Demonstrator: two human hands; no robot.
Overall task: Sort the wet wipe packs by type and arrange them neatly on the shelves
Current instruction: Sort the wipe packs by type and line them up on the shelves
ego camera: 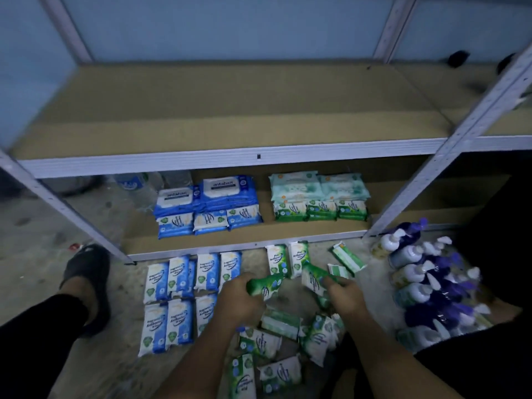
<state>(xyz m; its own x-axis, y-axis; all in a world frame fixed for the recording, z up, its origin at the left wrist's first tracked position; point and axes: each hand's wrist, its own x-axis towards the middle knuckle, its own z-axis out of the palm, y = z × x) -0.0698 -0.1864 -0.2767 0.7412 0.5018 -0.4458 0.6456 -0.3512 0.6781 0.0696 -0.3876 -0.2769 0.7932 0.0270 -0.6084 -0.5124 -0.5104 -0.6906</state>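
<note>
**A:** What covers the arms?

**B:** Both are bare. The left forearm (198,358) and the right forearm (385,347) run uncovered to the bottom edge. The left hand (241,298) and the right hand (345,295) are bare too.

**A:** And lower down?

**B:** On the left side there is a plain black cloth trouser leg (40,335), its hem ending just above the ankle. Below it, the left foot wears a black slide sandal with one broad strap (86,269).

**A:** The right side?

**B:** A plain black garment (466,370) fills that corner. It is probably the other trouser leg, though the dim light leaves that unsure.
</note>
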